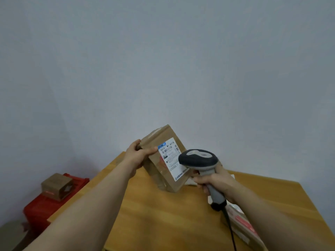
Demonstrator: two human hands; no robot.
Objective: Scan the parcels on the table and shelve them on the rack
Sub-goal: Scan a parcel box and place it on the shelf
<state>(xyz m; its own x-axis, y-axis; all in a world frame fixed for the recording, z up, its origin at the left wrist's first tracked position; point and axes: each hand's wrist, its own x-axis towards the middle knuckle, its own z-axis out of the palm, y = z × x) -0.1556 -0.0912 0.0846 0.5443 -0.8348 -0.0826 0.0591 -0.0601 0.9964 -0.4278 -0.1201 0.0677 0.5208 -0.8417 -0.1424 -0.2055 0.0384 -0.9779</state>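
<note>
Brown cardboard forms the parcel (163, 142) being handled; it is held tilted over the far part of the table (154, 218), and its lower corner seems to rest on the tabletop. Its upper left edge is gripped by the left hand (138, 153), with fingers and thumb curled round it. A grey scanner (199, 158) is clasped by its handle in the right hand (214, 181), and its head is aimed at the white label (170, 157) on the parcel's face.

Scanning of this parcel is judged to be under way. Shelving is not yet done, and no rack is in view. A second, flat parcel (243, 224) with red print lies at the near right edge of the table, beside the scanner's cable. Something white (189, 182) on the table is partly hidden behind the right hand. More work is therefore judged to remain. To the left of the table and lower down, a small box (56, 185) sits on a red crate (39, 207).

On the label, "501E", "M1" and what looks like "A218" can be read beside a blue strip. A barcode is printed below them. The finer print cannot be made out.
</note>
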